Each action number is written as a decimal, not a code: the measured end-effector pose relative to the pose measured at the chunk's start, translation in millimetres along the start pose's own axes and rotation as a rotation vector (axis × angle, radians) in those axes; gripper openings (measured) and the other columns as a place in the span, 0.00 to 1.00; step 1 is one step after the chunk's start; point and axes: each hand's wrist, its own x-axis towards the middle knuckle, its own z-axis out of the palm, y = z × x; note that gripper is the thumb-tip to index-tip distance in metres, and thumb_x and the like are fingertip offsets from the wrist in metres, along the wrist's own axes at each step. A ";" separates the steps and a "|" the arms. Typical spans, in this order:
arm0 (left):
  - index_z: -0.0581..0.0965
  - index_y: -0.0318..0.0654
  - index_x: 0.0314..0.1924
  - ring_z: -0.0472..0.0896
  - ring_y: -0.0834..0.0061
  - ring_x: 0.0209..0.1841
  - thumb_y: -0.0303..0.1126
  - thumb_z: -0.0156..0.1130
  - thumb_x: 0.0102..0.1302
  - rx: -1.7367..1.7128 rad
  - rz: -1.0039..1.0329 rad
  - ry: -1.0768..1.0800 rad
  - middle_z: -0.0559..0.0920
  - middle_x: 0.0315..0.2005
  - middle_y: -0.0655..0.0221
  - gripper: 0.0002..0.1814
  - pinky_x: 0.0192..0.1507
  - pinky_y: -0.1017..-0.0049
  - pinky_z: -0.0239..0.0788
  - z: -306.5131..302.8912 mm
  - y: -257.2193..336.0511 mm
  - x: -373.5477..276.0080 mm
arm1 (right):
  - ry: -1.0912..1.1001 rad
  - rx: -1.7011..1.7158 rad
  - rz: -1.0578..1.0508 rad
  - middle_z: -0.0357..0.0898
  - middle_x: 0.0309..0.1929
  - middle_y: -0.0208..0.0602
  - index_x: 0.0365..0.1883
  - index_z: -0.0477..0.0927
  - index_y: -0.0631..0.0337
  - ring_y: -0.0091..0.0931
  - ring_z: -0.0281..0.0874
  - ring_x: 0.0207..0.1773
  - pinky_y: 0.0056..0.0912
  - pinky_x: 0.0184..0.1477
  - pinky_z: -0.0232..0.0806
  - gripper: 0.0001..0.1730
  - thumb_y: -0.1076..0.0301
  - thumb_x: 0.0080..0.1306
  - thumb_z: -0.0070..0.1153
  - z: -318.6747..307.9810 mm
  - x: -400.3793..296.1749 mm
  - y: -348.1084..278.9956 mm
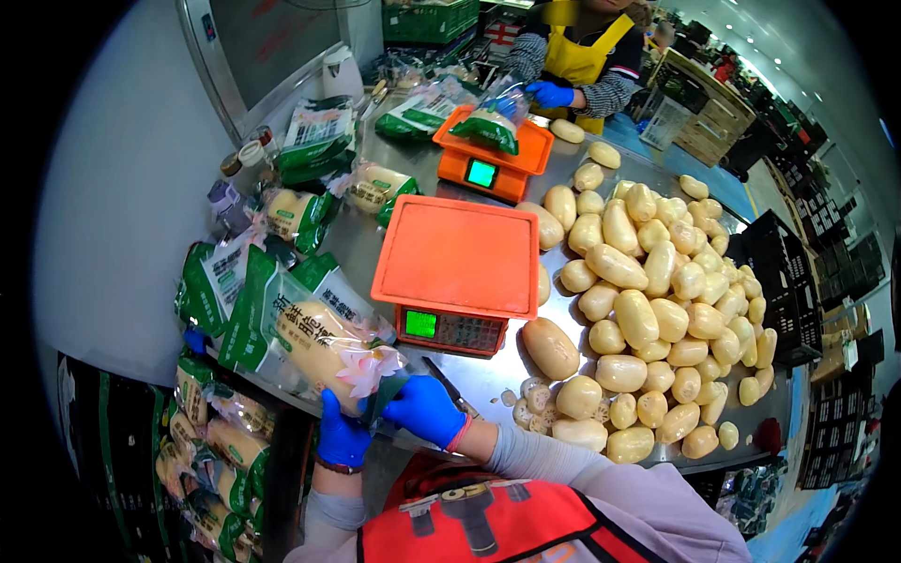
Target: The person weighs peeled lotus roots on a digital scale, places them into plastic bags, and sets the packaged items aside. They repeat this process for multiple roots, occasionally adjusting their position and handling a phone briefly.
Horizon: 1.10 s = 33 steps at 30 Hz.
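A clear and green printed plastic bag [267, 317] holds a pale lotus root section [317, 345] and lies tilted over the table's near left edge. My left hand [343, 436], in a blue glove, grips the bag's near end from below, thumb upward. At the same end, my right hand [426, 408], also gloved in blue, pinches the green edge of the bag's mouth. Beyond the bag stands an orange scale [457, 257] with a bare pan and a lit green display. A knife [450, 383] lies just past my right hand, partly hidden by it.
Peeled lotus root sections [654, 317] are heaped on the right of the metal table, with cut slices [536, 405] near me. Filled bags [218, 457] sit in a crate below left. Across the table, a co-worker's gloved hand [549, 94] is beside a bag on a second orange scale [493, 151].
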 end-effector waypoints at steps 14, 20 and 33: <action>0.62 0.36 0.70 0.73 0.57 0.63 0.54 0.60 0.69 0.050 -0.240 -0.723 0.71 0.63 0.57 0.40 0.66 0.56 0.65 88.9 16.1 55.9 | 0.621 0.103 -0.103 0.84 0.34 0.35 0.55 0.80 0.60 0.20 0.83 0.38 0.26 0.39 0.75 0.19 0.70 0.65 0.64 -109.9 -105.2 -49.1; 0.59 0.34 0.73 0.72 0.56 0.64 0.53 0.61 0.66 0.246 -0.632 -0.607 0.69 0.67 0.55 0.44 0.67 0.58 0.64 143.5 -50.6 36.3 | 0.758 -0.550 -0.305 0.67 0.69 0.52 0.69 0.68 0.61 0.52 0.64 0.71 0.51 0.68 0.61 0.41 0.70 0.54 0.66 -146.3 -171.6 -68.5; 0.70 0.39 0.66 0.77 0.68 0.59 0.40 0.62 0.69 1.083 -0.207 -1.557 0.75 0.61 0.63 0.28 0.61 0.69 0.70 327.3 -257.5 -66.8 | 0.674 -0.442 -0.398 0.76 0.66 0.34 0.54 0.81 0.48 0.42 0.68 0.71 0.55 0.72 0.53 0.20 0.58 0.64 0.58 -242.6 -410.1 -43.8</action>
